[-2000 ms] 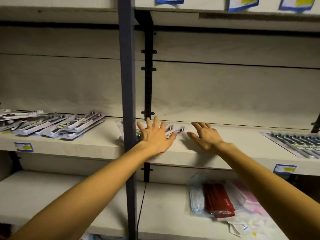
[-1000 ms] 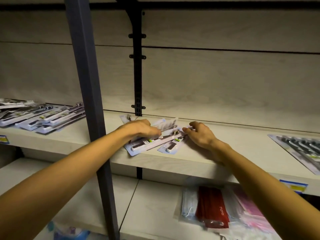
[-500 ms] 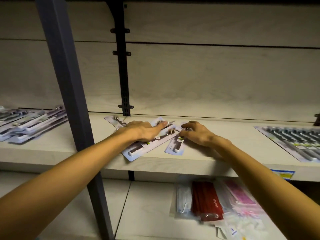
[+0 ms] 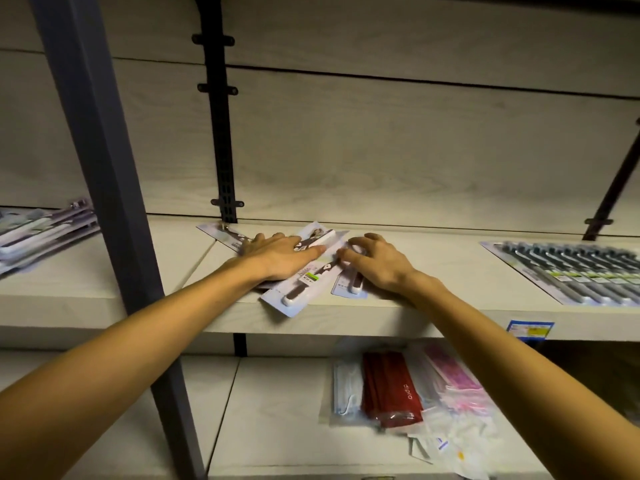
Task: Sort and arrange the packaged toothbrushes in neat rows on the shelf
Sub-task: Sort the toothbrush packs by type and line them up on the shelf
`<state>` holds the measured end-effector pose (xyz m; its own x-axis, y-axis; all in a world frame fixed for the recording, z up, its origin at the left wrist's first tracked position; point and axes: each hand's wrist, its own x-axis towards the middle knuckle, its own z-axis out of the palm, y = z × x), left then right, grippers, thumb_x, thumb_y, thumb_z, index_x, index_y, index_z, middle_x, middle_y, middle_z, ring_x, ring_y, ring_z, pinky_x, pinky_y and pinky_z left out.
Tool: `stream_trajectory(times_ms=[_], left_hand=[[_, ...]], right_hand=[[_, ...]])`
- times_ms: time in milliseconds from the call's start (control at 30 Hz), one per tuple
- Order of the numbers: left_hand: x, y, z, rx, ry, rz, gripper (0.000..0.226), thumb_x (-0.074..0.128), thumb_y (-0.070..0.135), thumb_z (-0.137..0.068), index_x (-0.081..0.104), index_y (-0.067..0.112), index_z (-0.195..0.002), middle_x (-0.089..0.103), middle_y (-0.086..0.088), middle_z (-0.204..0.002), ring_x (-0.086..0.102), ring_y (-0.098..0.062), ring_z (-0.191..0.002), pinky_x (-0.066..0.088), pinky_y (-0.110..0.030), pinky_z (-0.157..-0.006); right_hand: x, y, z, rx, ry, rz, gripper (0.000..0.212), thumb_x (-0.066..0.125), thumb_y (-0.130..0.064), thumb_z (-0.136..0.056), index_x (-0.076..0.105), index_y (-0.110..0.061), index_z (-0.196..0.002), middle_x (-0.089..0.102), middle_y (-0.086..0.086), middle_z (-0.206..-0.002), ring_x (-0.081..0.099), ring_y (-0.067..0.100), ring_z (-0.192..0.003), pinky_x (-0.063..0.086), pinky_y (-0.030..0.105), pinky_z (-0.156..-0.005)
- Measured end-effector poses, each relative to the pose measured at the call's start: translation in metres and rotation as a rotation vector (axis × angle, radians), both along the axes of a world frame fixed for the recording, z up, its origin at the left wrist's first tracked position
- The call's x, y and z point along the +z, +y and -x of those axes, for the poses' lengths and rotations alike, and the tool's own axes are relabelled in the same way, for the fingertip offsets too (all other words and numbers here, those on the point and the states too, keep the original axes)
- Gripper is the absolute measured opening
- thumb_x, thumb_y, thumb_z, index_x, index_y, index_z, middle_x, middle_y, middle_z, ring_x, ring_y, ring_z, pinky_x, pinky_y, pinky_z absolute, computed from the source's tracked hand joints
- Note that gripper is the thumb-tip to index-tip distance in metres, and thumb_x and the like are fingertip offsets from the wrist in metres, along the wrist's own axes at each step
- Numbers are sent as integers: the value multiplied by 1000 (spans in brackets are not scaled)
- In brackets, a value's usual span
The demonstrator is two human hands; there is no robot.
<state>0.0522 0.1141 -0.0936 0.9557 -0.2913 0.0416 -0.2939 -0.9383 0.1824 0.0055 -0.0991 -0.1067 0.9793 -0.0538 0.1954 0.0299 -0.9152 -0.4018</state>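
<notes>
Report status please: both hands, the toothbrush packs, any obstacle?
Left hand flat, pressing the skewed middle packs. Right hand curled, pinching the small pack. Not yet in rows. Grey post crosses left forearm.

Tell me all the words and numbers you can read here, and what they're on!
"diaro", or close to it: pale letters on the red packet, lower shelf; a bit blurry.
Green and white sticker on the toothbrush pack by the left hand: printed, too small to read.
Blue and yellow price tag on the shelf edge: too blurred.
Toothbrush pack under the right hand: nothing readable.
</notes>
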Motion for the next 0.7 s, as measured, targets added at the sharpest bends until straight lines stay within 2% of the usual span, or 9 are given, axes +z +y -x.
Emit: stream_trajectory(times_ms=[100,200,267,333,433,500,567,633,700], left_hand=[[2,-2,3,-16,12,11,83,20,93,-76,58,40,-126,61,0,-132,49,-38,-123,39,-52,-103],[1,-12,3,3,10,1,78,26,89,-80,61,33,-121,59,-4,-135,47,-40,-126,35,-53,-107],[0,-24,3,10,-42,-17,76,30,84,-85,58,28,-129,39,-15,-153,26,-46,-142,19,-59,-116],[0,-39,2,-27,-121,-29,75,32,77,-89,48,26,-141,14,-21,-164,2,-50,-149,2,-61,-119],[5,-63,-1,-122,-189,-36,73,36,70,-93,45,19,-145,9,-20,-165,-4,-45,-151,-4,-59,-119],[11,-78,-5,-216,-230,-59,69,40,66,-94,49,19,-142,22,-17,-162,6,-40,-151,1,-59,-120],[17,-92,-9,-319,-245,-84,66,40,67,-94,53,21,-139,38,-12,-152,23,-34,-145,14,-55,-118],[21,-106,-13,-371,-174,-67,65,39,70,-93,53,24,-138,47,-6,-145,35,-31,-137,27,-48,-111],[23,-118,-20,-372,-95,-52,62,40,70,-93,52,27,-137,50,-3,-144,40,-31,-135,34,-45,-108]], right_hand=[[-1,-16,1,-54,-11,12,46,46,-54,-97,65,-24,-126,47,7,-144,51,30,-126,42,42,-106],[2,-38,2,-82,-24,-26,41,51,-49,-97,70,-19,-117,56,9,-128,56,30,-115,46,41,-100],[6,-50,2,-60,-4,-69,36,53,-44,-98,72,-16,-112,60,10,-119,59,29,-108,47,41,-97],[11,-60,0,-18,22,-106,30,54,-37,-99,74,-14,-101,68,9,-104,64,28,-97,50,41,-92],[17,-71,-6,20,57,-146,25,55,-30,-100,70,-16,-87,70,4,-83,64,20,-77,53,38,-86],[20,-79,-12,52,61,-131,25,54,-30,-101,71,-13,-92,70,3,-84,63,19,-77,52,37,-84],[24,-87,-19,54,38,-56,28,54,-32,-101,73,-11,-104,72,5,-95,65,23,-87,50,35,-84],[28,-93,-25,49,31,13,31,54,-34,-100,73,-11,-110,70,11,-105,65,28,-95,51,36,-85],[30,-98,-31,44,38,92,33,53,-37,-100,71,-16,-117,64,18,-111,61,34,-102,49,37,-89]])
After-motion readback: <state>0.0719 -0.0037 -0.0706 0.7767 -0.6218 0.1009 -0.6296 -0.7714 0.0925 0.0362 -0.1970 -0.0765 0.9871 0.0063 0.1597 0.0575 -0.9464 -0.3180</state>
